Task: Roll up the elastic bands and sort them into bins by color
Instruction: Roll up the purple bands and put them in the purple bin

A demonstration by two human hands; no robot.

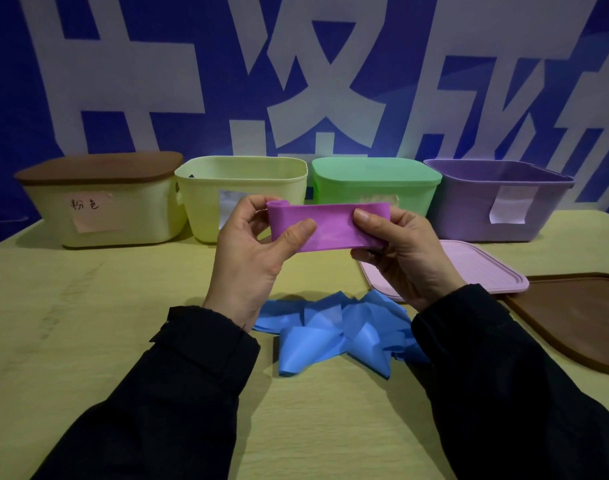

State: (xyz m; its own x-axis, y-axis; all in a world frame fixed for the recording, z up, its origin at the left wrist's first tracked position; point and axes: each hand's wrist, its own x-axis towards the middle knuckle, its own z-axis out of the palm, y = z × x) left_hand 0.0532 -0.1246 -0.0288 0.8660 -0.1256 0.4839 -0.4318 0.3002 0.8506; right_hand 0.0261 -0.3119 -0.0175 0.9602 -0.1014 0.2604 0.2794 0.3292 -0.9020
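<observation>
While both hands, left hand [251, 251] and right hand [400, 251], pinch the purple band [327, 225], the small roll [278, 205] by the left fingertips could spring loose.

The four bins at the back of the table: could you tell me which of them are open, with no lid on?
The yellow-green bin and the purple bin are open; the cream bin wears a brown lid, the green bin a green one.

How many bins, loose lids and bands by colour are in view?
Bins: 4: cream bin, yellow bin, green bin, purple bin
Loose lids: 2: pink lid, brown lid
Purple band: 1
Blue bands: a pile, count unclear
Total: 7 plus the pile
</observation>
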